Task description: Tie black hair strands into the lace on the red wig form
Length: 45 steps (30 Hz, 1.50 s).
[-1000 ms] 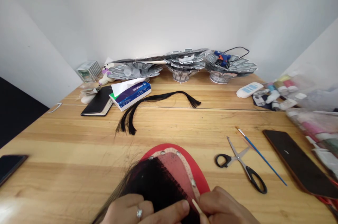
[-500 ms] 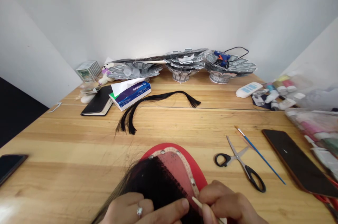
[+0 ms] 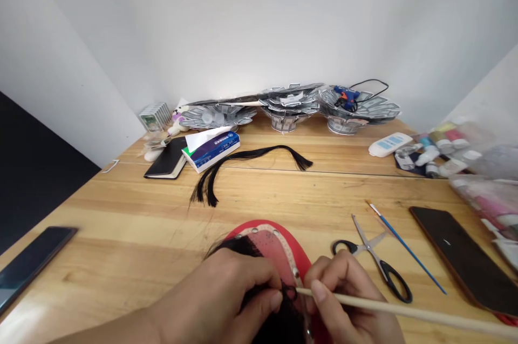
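Note:
A red dome-shaped form (image 3: 297, 240) sits at the near table edge with a pink lace net (image 3: 270, 244) pinned over it and black hair (image 3: 279, 317) on the net. My left hand (image 3: 226, 295) lies over the hair, its thumb and forefinger pinching strands at the net's edge. My right hand (image 3: 348, 301) holds a thin wooden-handled tool (image 3: 404, 313), with the tip touching the net beside my left thumb. The long handle runs off to the right.
Scissors (image 3: 374, 263) and a blue paintbrush (image 3: 407, 247) lie right of the form, and a dark phone (image 3: 465, 260) lies beyond them. A loose black hair strand (image 3: 246, 163), a tissue box (image 3: 212, 147) and a notebook (image 3: 165, 157) lie further back. Another phone (image 3: 32, 263) lies at the left.
My left hand has slid forward over the hair and now covers most of it. My right hand has drawn the tool out, so its long handle shows. The view shifted slightly.

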Available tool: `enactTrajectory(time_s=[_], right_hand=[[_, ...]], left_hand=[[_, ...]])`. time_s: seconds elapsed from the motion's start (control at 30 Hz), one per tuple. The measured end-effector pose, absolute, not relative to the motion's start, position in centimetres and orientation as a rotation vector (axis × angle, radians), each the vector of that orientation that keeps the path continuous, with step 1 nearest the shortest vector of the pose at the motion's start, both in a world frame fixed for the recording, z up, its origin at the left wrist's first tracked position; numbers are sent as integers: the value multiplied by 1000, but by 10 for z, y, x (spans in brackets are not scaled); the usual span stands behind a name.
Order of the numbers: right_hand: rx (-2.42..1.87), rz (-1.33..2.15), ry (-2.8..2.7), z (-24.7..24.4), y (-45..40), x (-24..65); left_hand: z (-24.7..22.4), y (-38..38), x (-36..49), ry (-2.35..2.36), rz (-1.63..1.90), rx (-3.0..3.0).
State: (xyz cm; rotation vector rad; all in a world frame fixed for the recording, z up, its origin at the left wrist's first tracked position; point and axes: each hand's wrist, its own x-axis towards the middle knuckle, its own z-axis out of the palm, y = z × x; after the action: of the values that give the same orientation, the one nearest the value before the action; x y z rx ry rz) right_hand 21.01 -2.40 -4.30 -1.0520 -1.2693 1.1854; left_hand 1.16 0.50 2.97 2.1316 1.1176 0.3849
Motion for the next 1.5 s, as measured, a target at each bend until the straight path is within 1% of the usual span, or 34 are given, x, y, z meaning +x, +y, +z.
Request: enactTrajectory(time_s=[0.1, 0.17, 0.27, 0.37, 0.53, 0.7, 0.77, 1.0, 1.13, 1.23, 1.33, 1.5], right_hand=[[-1048, 1189, -1230, -43, -24, 206], [-1055, 1194, -1138, -41, -25, 202], [-1053, 1204, -1022, -38, -26, 197], [-1022, 1239, -1073, -38, -25, 197], [-1060, 1240, -1001, -41, -25, 196], [-1083, 1285, -955, -38, -25, 193], [-1082, 1307, -932, -36, -25, 193], [-1081, 1339, -953, -37, -24, 194], [-1089, 1356, -970, -38, -22, 197], [-1077, 1355, -1071, -39, -20, 201], [-1074, 1342, -1118, -40, -18, 205], [-1069, 1343, -1088, -41, -17, 204]], left_hand=[[40, 10, 21, 1232, 118, 2234], [46, 13, 27, 1291, 14, 2327], [51, 12, 33, 1328, -57, 2527], [51, 8, 36, 1297, -123, 2690], [57, 4, 43, 1201, -93, 2948], [71, 7, 56, 1261, -539, 2731], [75, 7, 59, 1262, -633, 2716], [76, -2, 56, 1250, -599, 2970], [78, -3, 59, 1165, -732, 2973], [86, -1, 64, 1017, -822, 3016], [90, -2, 65, 961, -747, 3058], [77, -16, 50, 1038, -207, 3225]])
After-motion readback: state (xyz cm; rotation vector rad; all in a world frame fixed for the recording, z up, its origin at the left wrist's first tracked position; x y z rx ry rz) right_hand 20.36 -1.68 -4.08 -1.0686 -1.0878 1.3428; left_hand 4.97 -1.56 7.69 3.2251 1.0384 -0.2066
